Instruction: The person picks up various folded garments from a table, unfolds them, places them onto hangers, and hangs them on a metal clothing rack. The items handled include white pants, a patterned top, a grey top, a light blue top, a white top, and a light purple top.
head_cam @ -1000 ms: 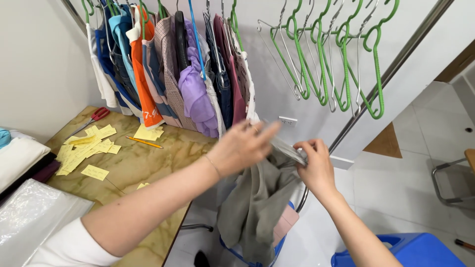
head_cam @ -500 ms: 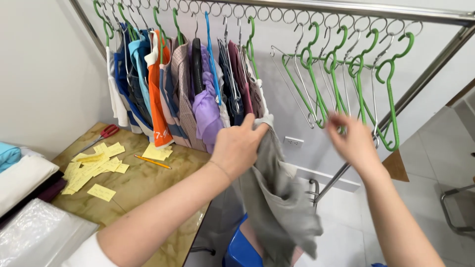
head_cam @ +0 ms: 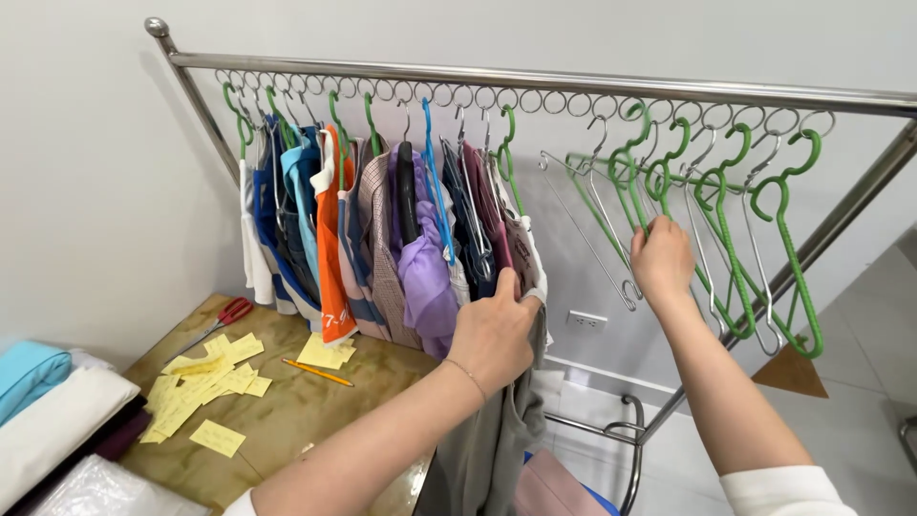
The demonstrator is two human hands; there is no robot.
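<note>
Two hands: left hand [head_cam: 494,330] on grey garment [head_cam: 497,440], right hand [head_cam: 661,256] at hangers [head_cam: 726,220].

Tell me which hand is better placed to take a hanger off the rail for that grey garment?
The right hand: it is already up at the empty green hangers, touching one. The left hand is lower, gripping the grey garment, so it looks busy.

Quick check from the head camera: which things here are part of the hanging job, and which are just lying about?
In the job:
- grey garment, held by left hand
- green hanger, touched by right hand
- rail

Lying about:
- yellow notes on table
- red scissors
- pencil
- folded cloths
</note>
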